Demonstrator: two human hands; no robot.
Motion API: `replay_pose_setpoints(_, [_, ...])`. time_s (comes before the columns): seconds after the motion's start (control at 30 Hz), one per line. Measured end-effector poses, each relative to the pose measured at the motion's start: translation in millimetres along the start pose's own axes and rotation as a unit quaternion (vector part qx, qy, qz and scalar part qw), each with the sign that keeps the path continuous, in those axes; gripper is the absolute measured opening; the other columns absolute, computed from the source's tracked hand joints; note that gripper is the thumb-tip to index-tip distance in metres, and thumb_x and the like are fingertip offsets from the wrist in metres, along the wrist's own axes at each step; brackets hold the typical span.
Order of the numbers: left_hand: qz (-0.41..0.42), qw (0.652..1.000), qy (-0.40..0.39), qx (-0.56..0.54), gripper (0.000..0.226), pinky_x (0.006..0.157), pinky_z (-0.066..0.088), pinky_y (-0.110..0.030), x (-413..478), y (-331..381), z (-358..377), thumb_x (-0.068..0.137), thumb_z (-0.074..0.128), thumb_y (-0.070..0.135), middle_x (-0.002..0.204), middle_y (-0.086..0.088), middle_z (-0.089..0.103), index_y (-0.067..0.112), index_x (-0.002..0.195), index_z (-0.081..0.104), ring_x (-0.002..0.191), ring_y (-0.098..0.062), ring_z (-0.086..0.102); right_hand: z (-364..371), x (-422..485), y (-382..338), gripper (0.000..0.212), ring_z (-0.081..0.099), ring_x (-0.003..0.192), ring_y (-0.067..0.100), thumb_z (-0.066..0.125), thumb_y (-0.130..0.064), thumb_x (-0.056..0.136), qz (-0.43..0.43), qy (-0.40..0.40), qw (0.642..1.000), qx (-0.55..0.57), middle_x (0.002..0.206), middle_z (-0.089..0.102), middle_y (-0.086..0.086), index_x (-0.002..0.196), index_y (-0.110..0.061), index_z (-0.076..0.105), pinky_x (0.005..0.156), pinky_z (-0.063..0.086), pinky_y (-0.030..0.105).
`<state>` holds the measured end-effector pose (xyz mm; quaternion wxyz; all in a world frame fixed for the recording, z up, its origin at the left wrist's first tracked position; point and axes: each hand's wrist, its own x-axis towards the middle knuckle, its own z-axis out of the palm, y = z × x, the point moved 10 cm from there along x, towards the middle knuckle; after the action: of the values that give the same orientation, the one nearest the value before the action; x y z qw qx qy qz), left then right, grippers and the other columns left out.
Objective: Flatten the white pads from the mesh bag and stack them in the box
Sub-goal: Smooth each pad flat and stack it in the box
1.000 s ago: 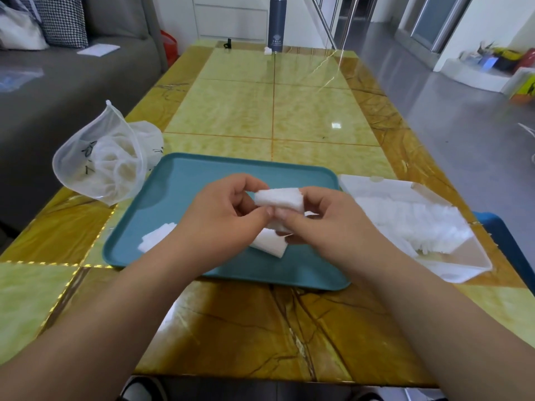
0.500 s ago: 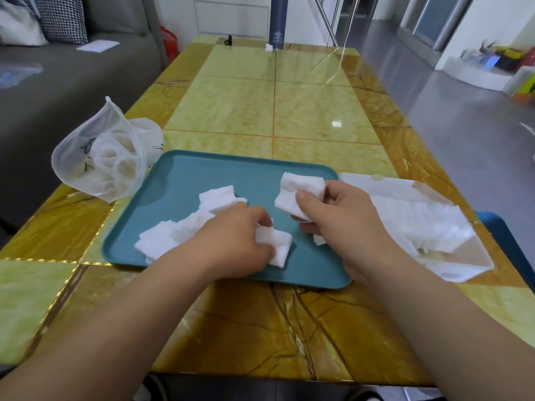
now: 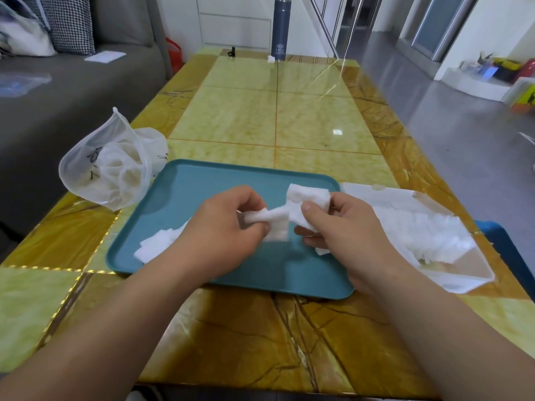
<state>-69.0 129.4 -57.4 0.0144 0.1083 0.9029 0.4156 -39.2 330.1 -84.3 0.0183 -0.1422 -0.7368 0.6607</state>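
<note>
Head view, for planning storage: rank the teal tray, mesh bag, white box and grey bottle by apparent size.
1. teal tray
2. white box
3. mesh bag
4. grey bottle, but it is farthest away, so its true size is unsure.

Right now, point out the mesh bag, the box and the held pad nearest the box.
mesh bag (image 3: 107, 172), head view, middle of its bulging side.
box (image 3: 457, 276), head view, near wall.
held pad nearest the box (image 3: 308, 196), head view, top part above the thumb.
</note>
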Motion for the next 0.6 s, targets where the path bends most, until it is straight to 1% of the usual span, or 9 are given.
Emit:
replay_pose_setpoints(0.07, [-0.018,0.997,-0.009,-0.070,0.010,0.060,0.047,-0.020,-0.8,1.7,-2.7,0.087,0.078,0.025,0.082,0.011,0.074,0.028,0.090,0.069,0.064,-0.001,0.061,1.3,-0.4,0.5,0.008,0.079,0.087,0.015,0.068,-0.019,0.100,0.000,-0.007,1.000,-0.003,0.102,0.080,0.006,0.106,-0.016,0.073,0.083,0.065,0.038])
replay_pose_setpoints(0.1, [-0.029,0.993,-0.019,-0.112,0.009,0.056,0.048,-0.020,-2.2,3.4,-2.7,0.088,0.079,0.023,0.080,0.009,0.075,0.024,0.091,0.070,0.060,-0.003,0.060,2.2,-0.5,0.0,0.009,0.079,0.089,0.015,0.069,-0.020,0.099,-0.002,-0.011,1.000,-0.011,0.102,0.080,0.006,0.106,-0.016,0.073,0.084,0.065,0.040])
replay_pose_setpoints(0.17, [-0.050,0.982,-0.047,-0.174,0.010,0.043,0.039,-0.014,-6.2,6.4,0.2,0.089,0.079,0.018,0.067,0.009,0.070,0.015,0.090,0.069,0.047,-0.001,0.053,5.5,-1.1,-0.1,0.010,0.077,0.095,0.015,0.070,-0.022,0.099,-0.004,-0.026,0.999,-0.023,0.101,0.080,0.003,0.107,-0.017,0.075,0.086,0.065,0.041])
replay_pose_setpoints(0.23, [-0.062,0.975,-0.061,-0.205,0.014,0.037,0.031,-0.010,-8.6,8.1,0.7,0.088,0.079,0.014,0.057,0.011,0.062,0.009,0.087,0.066,0.036,0.001,0.044,10.6,-2.5,-0.5,0.013,0.076,0.101,0.016,0.070,-0.023,0.099,-0.001,-0.051,0.999,-0.012,0.102,0.081,0.000,0.109,-0.018,0.076,0.088,0.064,0.039])
replay_pose_setpoints(0.33, [-0.072,0.967,-0.073,-0.235,0.018,0.034,0.028,-0.014,-9.4,10.0,-1.1,0.087,0.079,0.010,0.056,0.008,0.062,0.002,0.093,0.065,0.033,-0.001,0.040,20.4,-5.7,-1.6,0.017,0.076,0.106,0.018,0.070,-0.018,0.099,0.010,-0.105,0.994,0.019,0.107,0.081,0.002,0.114,-0.017,0.077,0.091,0.063,0.038])
replay_pose_setpoints(0.4, [-0.068,0.963,-0.086,-0.245,0.017,0.034,0.030,-0.013,-10.8,14.2,-0.6,0.087,0.079,0.007,0.055,0.010,0.063,0.000,0.098,0.066,0.033,0.000,0.042,25.3,-8.0,-2.5,0.020,0.077,0.105,0.019,0.069,-0.011,0.098,0.019,-0.134,0.990,0.040,0.107,0.081,0.005,0.115,-0.016,0.078,0.088,0.063,0.034])
replay_pose_setpoints(0.5, [-0.057,0.960,-0.099,-0.254,0.018,0.036,0.032,-0.008,-12.2,19.6,1.3,0.086,0.079,0.002,0.052,0.012,0.060,0.002,0.102,0.071,0.033,0.003,0.044,27.7,-10.4,-3.3,0.022,0.078,0.100,0.024,0.071,-0.004,0.094,0.036,-0.158,0.985,0.067,0.104,0.081,0.010,0.113,-0.013,0.079,0.081,0.063,0.028])
replay_pose_setpoints(0.6, [-0.064,0.963,-0.093,-0.246,0.021,0.036,0.032,-0.009,-11.8,15.8,2.0,0.084,0.081,0.004,0.051,0.012,0.059,0.006,0.103,0.073,0.033,0.002,0.043,29.6,-12.1,-2.7,0.027,0.078,0.102,0.025,0.069,0.002,0.094,0.036,-0.174,0.983,0.054,0.105,0.081,0.011,0.113,-0.012,0.079,0.086,0.063,0.031])
